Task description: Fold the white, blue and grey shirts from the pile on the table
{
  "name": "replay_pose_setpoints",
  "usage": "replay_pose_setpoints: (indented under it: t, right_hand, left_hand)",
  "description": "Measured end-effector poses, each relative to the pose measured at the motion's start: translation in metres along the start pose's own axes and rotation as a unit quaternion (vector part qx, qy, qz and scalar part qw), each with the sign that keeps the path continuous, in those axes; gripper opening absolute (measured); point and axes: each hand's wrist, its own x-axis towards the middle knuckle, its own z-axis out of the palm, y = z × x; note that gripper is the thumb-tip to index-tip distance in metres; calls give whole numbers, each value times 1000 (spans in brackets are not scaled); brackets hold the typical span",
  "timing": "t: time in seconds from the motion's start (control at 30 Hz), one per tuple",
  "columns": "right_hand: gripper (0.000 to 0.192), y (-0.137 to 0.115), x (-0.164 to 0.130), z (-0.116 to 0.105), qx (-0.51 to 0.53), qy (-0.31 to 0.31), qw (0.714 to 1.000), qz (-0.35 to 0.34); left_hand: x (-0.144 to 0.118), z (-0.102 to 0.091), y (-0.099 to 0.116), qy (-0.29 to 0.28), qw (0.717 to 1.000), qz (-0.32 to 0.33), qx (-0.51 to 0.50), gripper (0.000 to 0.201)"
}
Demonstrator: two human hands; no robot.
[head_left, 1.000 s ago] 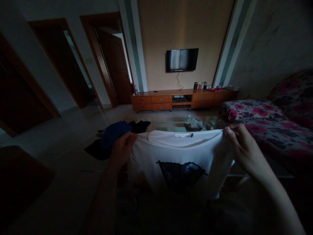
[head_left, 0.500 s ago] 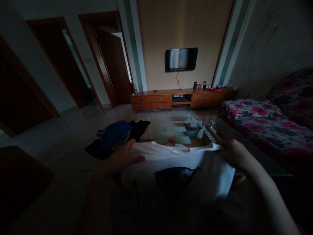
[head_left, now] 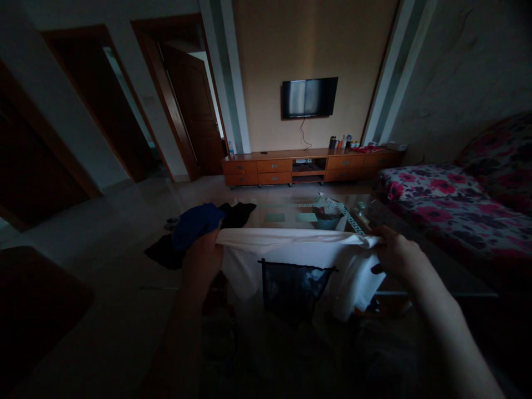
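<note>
Stretched between my two hands is a white shirt [head_left: 291, 241], its top edge pulled nearly straight and its lower part hanging into shadow. A dark panel or print [head_left: 293, 285] shows on the middle of its front. My left hand [head_left: 205, 255] grips the upper left corner, fingers closed on the cloth. At the upper right corner my right hand [head_left: 397, 252] pinches the fabric. Just beyond my left hand lies a heap of clothes with a blue garment [head_left: 195, 221] and a black garment [head_left: 239, 214]. The shirt's lower end is too dark to make out.
A glass coffee table [head_left: 440, 277] stands behind the shirt, and a basket [head_left: 328, 220] shows near its far side. To the right is a flowered sofa [head_left: 453, 194]. A low wooden cabinet [head_left: 274, 169] runs along the far wall beneath a television [head_left: 310, 98].
The shirt's top edge has risen slightly and become straighter, the neckline no longer showing. My left hand has turned and closed more tightly on its corner.
</note>
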Motion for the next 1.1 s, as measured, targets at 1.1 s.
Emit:
replay_pose_setpoints:
  t: [1.1]
  right_hand:
    - [27,-50,-39,-113,171,-113,964,-171]
  left_hand:
    - [-9,-114,0,124,989,63,-58,15]
